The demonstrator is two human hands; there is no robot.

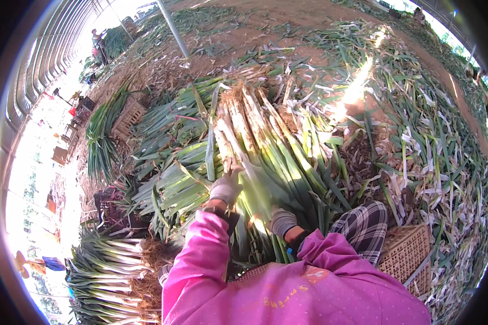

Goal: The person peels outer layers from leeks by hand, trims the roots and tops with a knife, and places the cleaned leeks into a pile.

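Observation:
My left hand [226, 189], in a grey knit glove, is closed around the stalk of a leek [226, 149] whose root end points away from me. A pale green leek leaf [257, 191], blurred by motion, runs down between my hands. Its lower end meets the fingertips of my right hand [284, 222], also gloved; whether those fingers grip it is not clear. Under and beyond both hands lies a pile of untrimmed leeks [282, 152] with soil on their stalks and roots. More leeks [187, 178] lie left of my left hand, leaves towards the left.
Cleaned leeks [110, 276] with brown roots are stacked at lower left. A beige plastic crate [406, 252] stands by my right knee [362, 227], another crate [130, 115] farther left. Leaf scraps [443, 162] cover the right-hand ground. A metal post [173, 28] rises ahead; a person [99, 44] stands far left.

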